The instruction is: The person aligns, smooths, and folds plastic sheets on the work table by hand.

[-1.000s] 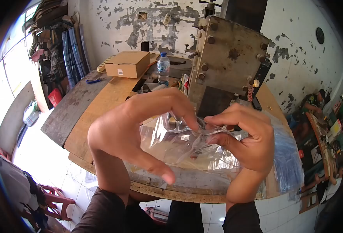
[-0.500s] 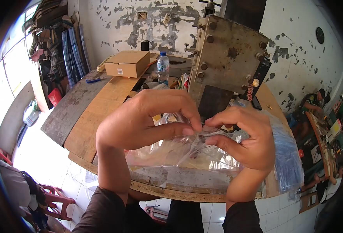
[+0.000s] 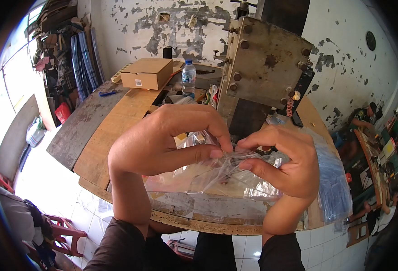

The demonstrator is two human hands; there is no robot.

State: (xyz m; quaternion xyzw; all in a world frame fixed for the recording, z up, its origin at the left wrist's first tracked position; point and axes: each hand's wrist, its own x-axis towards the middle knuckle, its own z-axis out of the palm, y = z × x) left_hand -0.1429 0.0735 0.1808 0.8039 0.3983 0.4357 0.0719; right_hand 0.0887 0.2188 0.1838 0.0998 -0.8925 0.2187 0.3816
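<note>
Clear plastic film (image 3: 208,178) lies crumpled over the front of the wooden table, its gathered part raised between my hands. My left hand (image 3: 163,140) pinches the film with thumb and fingertips just left of the gathered spot. From the right, my right hand (image 3: 284,160) grips the same film between thumb and index finger. The fingertips of both hands are close together. A stack of flat clear plastic (image 3: 334,185) rests at the table's right edge, beside my right wrist.
A bolted metal machine (image 3: 266,63) rises behind my hands. Further back are a cardboard box (image 3: 147,74), a water bottle (image 3: 188,79) and a blue tool (image 3: 108,93). A phone (image 3: 297,119) lies right of the machine. At the far right a person (image 3: 365,115) sits near another table.
My left thumb has risen from below to close toward the fingers on the film. My right hand has stayed nearly in place, and the gathered plastic has shifted slightly.
</note>
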